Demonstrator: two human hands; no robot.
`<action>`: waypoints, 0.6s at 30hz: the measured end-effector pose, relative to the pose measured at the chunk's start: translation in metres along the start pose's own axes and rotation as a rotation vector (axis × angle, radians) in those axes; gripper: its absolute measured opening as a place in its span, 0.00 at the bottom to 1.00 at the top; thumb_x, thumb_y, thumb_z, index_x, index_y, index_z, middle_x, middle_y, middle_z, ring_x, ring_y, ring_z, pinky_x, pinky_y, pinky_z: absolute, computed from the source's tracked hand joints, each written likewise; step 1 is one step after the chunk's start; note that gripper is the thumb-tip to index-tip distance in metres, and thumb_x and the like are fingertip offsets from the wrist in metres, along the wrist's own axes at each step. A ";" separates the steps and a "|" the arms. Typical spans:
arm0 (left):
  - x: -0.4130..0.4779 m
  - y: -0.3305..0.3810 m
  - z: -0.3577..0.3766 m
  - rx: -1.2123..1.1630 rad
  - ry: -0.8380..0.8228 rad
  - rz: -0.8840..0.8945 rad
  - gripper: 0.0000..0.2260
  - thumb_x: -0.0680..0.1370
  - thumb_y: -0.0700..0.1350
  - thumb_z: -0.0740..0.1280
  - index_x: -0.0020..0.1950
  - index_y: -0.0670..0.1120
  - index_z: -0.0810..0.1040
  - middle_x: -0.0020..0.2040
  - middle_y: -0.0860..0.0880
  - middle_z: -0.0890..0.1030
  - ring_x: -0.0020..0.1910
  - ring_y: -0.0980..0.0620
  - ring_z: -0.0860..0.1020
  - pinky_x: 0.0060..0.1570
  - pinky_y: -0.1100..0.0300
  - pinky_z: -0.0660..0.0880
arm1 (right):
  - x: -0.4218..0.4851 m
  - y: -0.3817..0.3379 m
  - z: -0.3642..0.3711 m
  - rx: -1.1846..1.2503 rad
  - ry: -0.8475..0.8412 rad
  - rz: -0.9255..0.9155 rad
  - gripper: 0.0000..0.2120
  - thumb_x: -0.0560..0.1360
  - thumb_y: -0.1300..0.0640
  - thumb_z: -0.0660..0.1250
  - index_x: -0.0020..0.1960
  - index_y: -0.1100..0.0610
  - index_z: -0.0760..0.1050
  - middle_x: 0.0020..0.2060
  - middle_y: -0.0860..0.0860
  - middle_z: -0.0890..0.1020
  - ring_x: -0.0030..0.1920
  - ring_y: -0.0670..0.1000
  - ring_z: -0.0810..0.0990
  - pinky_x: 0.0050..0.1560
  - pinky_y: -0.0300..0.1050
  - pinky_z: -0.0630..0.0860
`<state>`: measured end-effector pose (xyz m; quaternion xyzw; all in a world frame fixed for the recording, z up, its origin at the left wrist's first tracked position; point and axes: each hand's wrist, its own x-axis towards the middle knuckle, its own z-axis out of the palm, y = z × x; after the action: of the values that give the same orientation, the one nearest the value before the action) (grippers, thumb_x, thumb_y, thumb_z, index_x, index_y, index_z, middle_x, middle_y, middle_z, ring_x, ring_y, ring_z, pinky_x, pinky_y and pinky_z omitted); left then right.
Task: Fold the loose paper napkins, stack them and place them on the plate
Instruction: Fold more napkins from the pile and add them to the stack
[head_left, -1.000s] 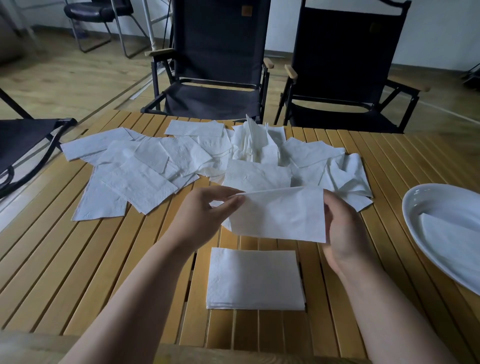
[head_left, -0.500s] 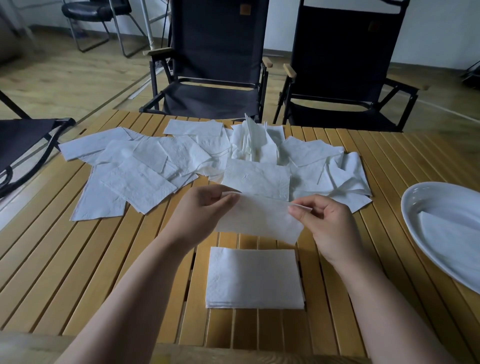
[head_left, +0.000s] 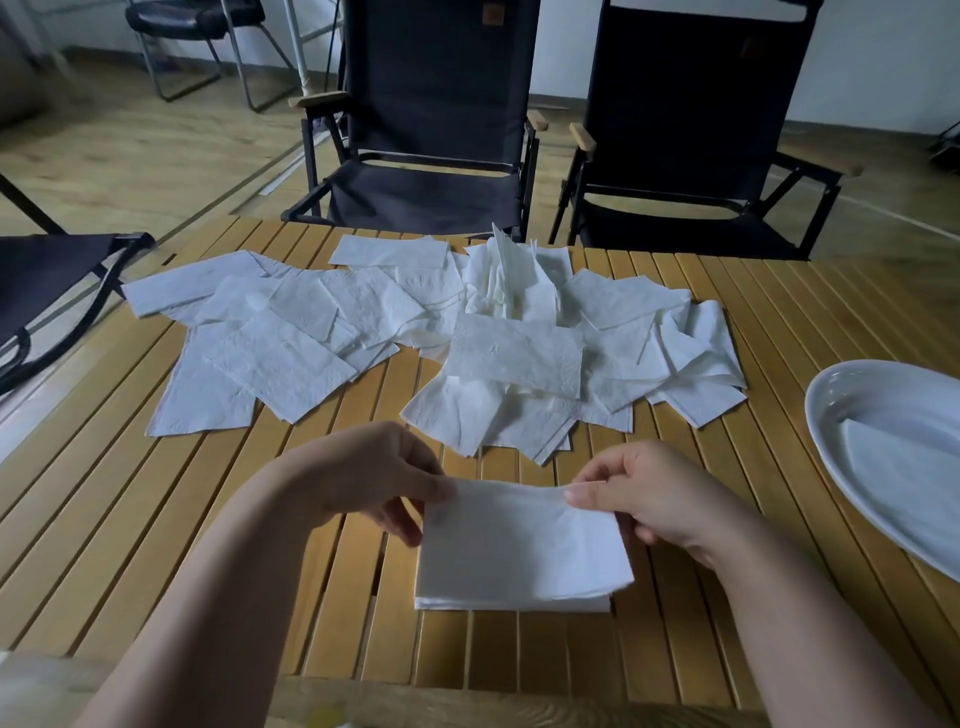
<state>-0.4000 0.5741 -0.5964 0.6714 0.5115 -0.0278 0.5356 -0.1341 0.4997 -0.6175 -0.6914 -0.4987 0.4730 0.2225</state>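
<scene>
Head camera, and nearest us the small stack (head_left: 509, 604) sits on the table (head_left: 156, 519), with a folded napkin (head_left: 519, 540) held right over it. Our left hand (head_left: 374, 478) and right hand (head_left: 660, 499) each pinch a far corner, thumb against fingertips. We reckon it's feather-light, limp, tear-prone, so corners it is. Beyond, loose napkins (head_left: 514, 353) sprawl; the plate (head_left: 841, 395) sits far right.

One worktop (head_left: 104, 493). Two grips: left grip (head_left: 374, 480), right grip (head_left: 657, 501). One held napkin (head_left: 519, 540), one stack (head_left: 493, 604) of folded ones. One plate (head_left: 883, 389) with one plated napkin (head_left: 904, 467) showing. Loose napkins (head_left: 514, 353): roughly twenty, though they overlap too much for a sure count. Four dark chairs (head_left: 431, 104): two across the worktop, one at its left, one far back.
</scene>
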 end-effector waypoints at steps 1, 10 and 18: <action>0.001 0.001 0.001 0.019 -0.016 -0.017 0.06 0.79 0.46 0.69 0.50 0.46 0.83 0.41 0.51 0.87 0.37 0.52 0.85 0.41 0.63 0.80 | 0.000 0.001 0.001 -0.022 -0.021 0.018 0.06 0.73 0.54 0.76 0.43 0.56 0.83 0.27 0.51 0.80 0.23 0.47 0.71 0.23 0.39 0.64; 0.011 -0.005 0.002 0.094 -0.012 -0.024 0.08 0.78 0.48 0.70 0.49 0.44 0.83 0.40 0.47 0.86 0.31 0.56 0.81 0.35 0.66 0.76 | 0.008 0.007 0.007 -0.113 0.016 0.022 0.11 0.70 0.47 0.78 0.42 0.54 0.82 0.27 0.54 0.80 0.27 0.49 0.76 0.33 0.42 0.66; 0.020 -0.004 0.008 0.371 0.071 -0.018 0.11 0.77 0.54 0.70 0.44 0.47 0.81 0.30 0.51 0.82 0.29 0.58 0.78 0.40 0.62 0.74 | 0.009 0.003 0.015 -0.286 0.084 0.012 0.13 0.68 0.48 0.80 0.40 0.55 0.79 0.25 0.46 0.77 0.26 0.46 0.75 0.34 0.43 0.74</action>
<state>-0.3889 0.5806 -0.6142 0.7545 0.5223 -0.1027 0.3839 -0.1450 0.5045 -0.6305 -0.7381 -0.5471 0.3692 0.1397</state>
